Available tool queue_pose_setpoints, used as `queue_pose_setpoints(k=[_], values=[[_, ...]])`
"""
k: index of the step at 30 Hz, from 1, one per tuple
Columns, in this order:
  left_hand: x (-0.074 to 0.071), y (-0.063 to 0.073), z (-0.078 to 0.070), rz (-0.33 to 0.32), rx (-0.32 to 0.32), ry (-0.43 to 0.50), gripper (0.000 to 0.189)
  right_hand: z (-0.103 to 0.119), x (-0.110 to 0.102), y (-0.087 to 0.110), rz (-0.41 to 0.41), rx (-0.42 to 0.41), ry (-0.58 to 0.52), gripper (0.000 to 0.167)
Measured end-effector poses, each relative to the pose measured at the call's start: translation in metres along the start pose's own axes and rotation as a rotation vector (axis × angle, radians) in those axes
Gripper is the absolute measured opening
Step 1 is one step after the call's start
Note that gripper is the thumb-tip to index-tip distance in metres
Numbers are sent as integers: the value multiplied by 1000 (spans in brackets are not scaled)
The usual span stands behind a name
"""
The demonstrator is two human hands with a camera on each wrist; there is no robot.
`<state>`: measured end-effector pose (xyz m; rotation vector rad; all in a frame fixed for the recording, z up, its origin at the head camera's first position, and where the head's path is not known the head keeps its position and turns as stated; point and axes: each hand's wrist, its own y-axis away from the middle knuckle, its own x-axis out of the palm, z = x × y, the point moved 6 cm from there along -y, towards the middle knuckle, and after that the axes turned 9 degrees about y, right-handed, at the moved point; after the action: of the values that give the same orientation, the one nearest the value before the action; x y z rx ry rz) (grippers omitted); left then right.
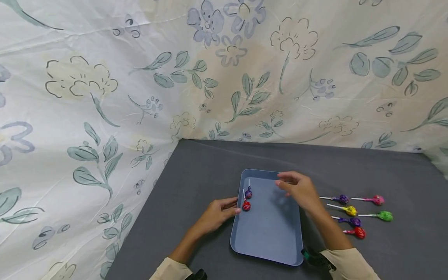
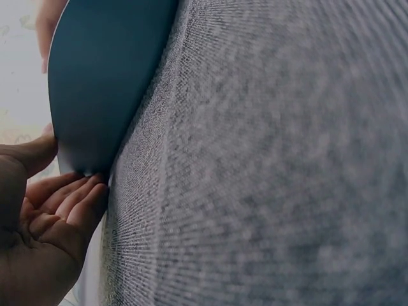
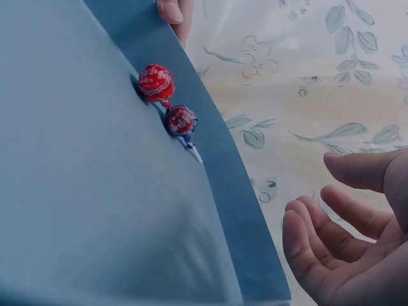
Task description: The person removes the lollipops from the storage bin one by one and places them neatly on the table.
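Observation:
A blue-grey tray [image 1: 267, 233] lies on the dark cloth. My left hand [image 1: 221, 212] holds its left rim, the thumb over the edge and the fingers against the outer side; in the left wrist view that hand [image 2: 54, 217] meets the tray wall [image 2: 95, 83]. Inside, along the left wall, are a red-wrapped lollipop [image 1: 246, 205] and a purple-wrapped lollipop [image 1: 248, 193], close together with sticks pointing away. My right hand [image 1: 297, 190] hovers over the tray's far right corner, fingers loosely bent, thumb apart; nothing is between them in the right wrist view [image 3: 350, 229].
Right of the tray lie several more lollipops: purple [image 1: 343, 199], pink [image 1: 378, 200], yellow [image 1: 350, 210], green [image 1: 385, 216], another purple [image 1: 355, 221] and red [image 1: 359, 232]. A floral cloth [image 1: 245, 116] hangs behind and at the left of the dark table cloth [image 1: 203, 167].

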<state>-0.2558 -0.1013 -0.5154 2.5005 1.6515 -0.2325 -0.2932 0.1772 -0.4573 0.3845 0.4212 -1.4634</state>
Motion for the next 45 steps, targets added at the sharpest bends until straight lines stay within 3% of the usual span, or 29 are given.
queue_pose_setpoints(k=[8,27,45], values=[[0,0,0,-4,-5,-12,53,5,20,-5,5,7,8,42],[-2,2,-3,-3,-4,-29,52,11,63,-19,58,2,189,40],[-2,2,0,9,-7,-14,52,14,93,-26,103,-36,216,27]])
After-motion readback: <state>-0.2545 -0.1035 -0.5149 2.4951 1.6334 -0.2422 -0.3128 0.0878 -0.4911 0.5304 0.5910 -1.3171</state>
